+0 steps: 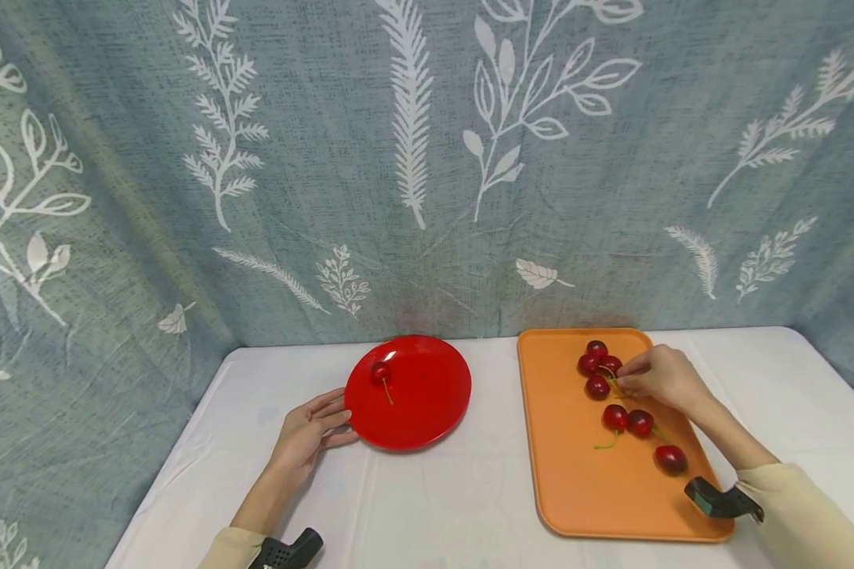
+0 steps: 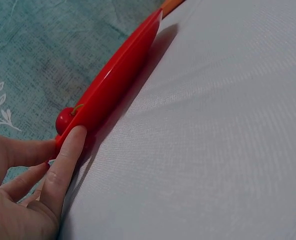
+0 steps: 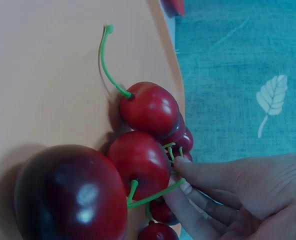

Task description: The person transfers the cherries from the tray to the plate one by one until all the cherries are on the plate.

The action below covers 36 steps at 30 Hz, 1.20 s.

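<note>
A red plate (image 1: 427, 403) lies on the white table with one cherry (image 1: 380, 371) on its left part. My left hand (image 1: 341, 416) lies flat beside the plate, its straight fingers (image 2: 73, 145) touching the plate's rim (image 2: 118, 80); the cherry (image 2: 65, 119) peeks over the rim. To the right, an orange tray (image 1: 576, 474) carries several red cherries (image 1: 598, 365). My right hand (image 1: 622, 385) reaches over the cluster at the tray's far end. In the right wrist view its fingertips (image 3: 188, 172) pinch a green stem (image 3: 155, 196) of a cherry (image 3: 138, 160).
Two more cherries (image 1: 628, 419) and a single one (image 1: 671, 458) lie nearer on the tray. White table (image 1: 455, 498) shows between plate and tray. A blue-green leaf-print curtain (image 1: 427, 158) closes off the back and both sides.
</note>
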Available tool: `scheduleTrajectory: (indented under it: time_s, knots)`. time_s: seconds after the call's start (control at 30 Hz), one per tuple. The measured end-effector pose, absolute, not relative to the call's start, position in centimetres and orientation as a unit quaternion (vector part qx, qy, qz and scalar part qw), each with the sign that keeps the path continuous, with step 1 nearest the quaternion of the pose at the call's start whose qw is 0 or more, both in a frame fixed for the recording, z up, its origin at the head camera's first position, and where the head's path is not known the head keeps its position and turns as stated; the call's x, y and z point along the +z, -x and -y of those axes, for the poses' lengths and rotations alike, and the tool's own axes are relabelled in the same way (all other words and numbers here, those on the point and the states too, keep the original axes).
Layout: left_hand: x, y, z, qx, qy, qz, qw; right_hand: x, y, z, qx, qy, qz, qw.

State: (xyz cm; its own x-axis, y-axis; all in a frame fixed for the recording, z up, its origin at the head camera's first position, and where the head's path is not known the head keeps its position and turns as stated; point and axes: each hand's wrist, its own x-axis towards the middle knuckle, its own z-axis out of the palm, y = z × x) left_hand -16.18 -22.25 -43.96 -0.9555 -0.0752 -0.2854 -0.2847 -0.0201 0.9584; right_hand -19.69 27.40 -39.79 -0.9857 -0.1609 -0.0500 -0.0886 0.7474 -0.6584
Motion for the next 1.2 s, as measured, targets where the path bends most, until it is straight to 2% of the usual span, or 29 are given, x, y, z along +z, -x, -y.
scheduleTrajectory:
  time_s: [0.63, 1.2]
  knots:
    - [-44.0, 16.2, 22.2, 0.7, 0.128, -0.7, 0.066, -38.9, 19.6, -26.8, -0.427, 0.02, -0.898, 0.1]
    - [-44.0, 16.4, 22.1, 0.698, 0.132, -0.7, 0.076, -39.3, 20.1, -23.9, -0.583, -0.015, -0.807, 0.094]
